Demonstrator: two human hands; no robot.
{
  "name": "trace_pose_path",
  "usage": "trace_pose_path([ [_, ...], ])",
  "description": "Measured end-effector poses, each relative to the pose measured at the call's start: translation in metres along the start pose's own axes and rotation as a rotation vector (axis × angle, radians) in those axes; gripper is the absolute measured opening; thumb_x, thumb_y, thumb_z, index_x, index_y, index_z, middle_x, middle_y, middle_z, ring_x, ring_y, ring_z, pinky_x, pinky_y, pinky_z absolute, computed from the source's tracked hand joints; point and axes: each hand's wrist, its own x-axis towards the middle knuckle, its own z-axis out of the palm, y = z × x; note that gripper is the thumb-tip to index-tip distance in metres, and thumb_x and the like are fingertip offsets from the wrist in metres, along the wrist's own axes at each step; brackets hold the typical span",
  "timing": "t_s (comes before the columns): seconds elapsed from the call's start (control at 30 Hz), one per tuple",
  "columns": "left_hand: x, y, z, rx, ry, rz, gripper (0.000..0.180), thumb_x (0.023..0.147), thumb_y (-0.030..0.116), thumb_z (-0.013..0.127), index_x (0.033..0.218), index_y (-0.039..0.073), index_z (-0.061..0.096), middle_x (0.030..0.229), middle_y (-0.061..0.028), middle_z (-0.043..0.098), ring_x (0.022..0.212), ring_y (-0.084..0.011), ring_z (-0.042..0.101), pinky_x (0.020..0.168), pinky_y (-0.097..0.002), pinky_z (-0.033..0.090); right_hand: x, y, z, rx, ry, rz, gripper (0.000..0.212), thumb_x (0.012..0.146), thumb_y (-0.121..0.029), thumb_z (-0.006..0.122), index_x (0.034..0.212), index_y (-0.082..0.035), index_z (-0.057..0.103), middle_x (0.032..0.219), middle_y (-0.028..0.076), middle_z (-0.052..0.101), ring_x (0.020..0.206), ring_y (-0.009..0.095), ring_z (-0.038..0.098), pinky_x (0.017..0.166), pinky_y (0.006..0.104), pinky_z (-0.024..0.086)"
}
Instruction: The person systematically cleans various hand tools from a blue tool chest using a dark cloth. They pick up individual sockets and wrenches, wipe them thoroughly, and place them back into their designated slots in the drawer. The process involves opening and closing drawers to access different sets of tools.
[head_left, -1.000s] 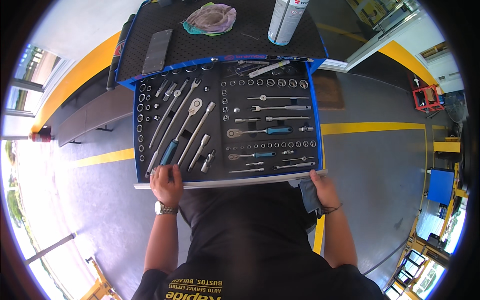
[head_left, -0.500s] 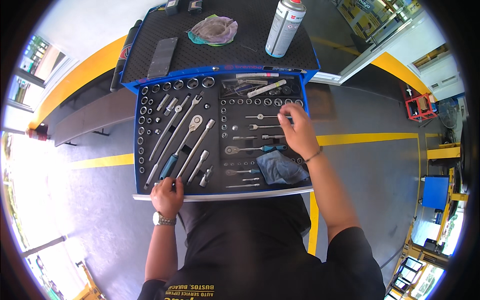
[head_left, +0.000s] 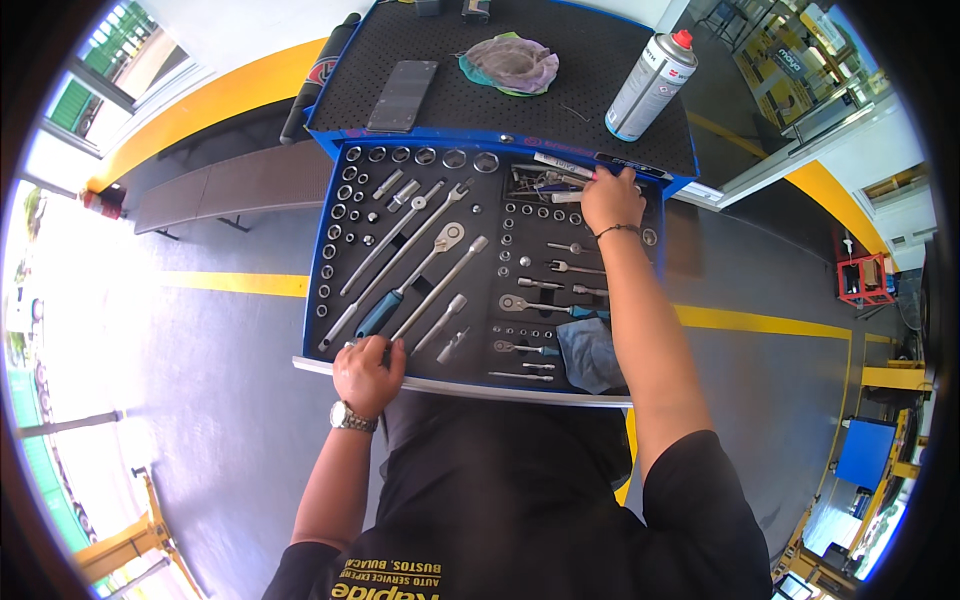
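An open drawer (head_left: 520,392) of a blue tool cabinet lies before me, its black foam holding sockets, ratchets and bars. My left hand (head_left: 368,375) curls over the drawer's front edge at the left, beside a large ratchet with a blue handle (head_left: 378,314). At the back right, my right hand (head_left: 612,202) has bent fingers down at a small compartment of loose parts (head_left: 535,182). A white marker pen (head_left: 562,164) lies against the fingertips there. The back of that hand hides what the fingers pinch. Under the right forearm is a blue cloth (head_left: 592,355).
On the cabinet's black top stand a spray can (head_left: 650,88) with a red cap, a crumpled multicoloured rag (head_left: 510,65) and a dark phone-like slab (head_left: 403,96). A long bench (head_left: 235,185) runs along the left wall. A red stand (head_left: 865,280) is at the far right.
My right hand has moved back from above the right-hand tools to the loose-parts compartment, and its fingers have turned down. My left hand stays on the drawer edge. The whole view has shifted.
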Motion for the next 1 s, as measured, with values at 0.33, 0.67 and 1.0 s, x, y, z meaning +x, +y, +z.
trace_pose_path([
  [0.33,0.004,0.003,-0.005,-0.068,0.012,0.004,0.021,0.084,0.024,0.068,0.072,0.008,0.062,0.068,-0.0081,0.064,0.065,-0.0294,0.062,0.061,-0.0412,0.047,0.024,0.012,-0.035,-0.165,-0.231,-0.375,0.021,0.093,-0.014,0.050,0.104,-0.005,0.065,0.118,0.018,0.060,0.113,0.036,0.060,0.091,0.0475,0.050],
  [0.67,0.012,0.078,-0.020,-0.638,-0.143,0.199,0.038,0.083,0.019,0.074,0.116,0.004,0.062,0.087,-0.0103,0.068,0.081,-0.0273,0.066,0.073,-0.0387,0.051,-0.184,-0.008,-0.066,1.444,-0.780,-0.139,0.013,0.094,-0.011,0.063,0.103,-0.002,0.058,0.092,0.006,0.067,0.075,0.009,0.064,0.065,0.0230,0.052],
  [1.0,0.010,0.113,-0.063,-0.556,-0.245,0.475,0.033,0.082,0.014,0.073,0.112,0.004,0.063,0.084,-0.0102,0.068,0.072,-0.0288,0.066,0.065,-0.0376,0.051,-0.245,0.001,-0.091,1.589,-0.762,-0.100,0.015,0.094,-0.019,0.063,0.089,-0.004,0.065,0.073,-0.002,0.059,0.067,0.003,0.051,0.059,0.0209,0.040],
])
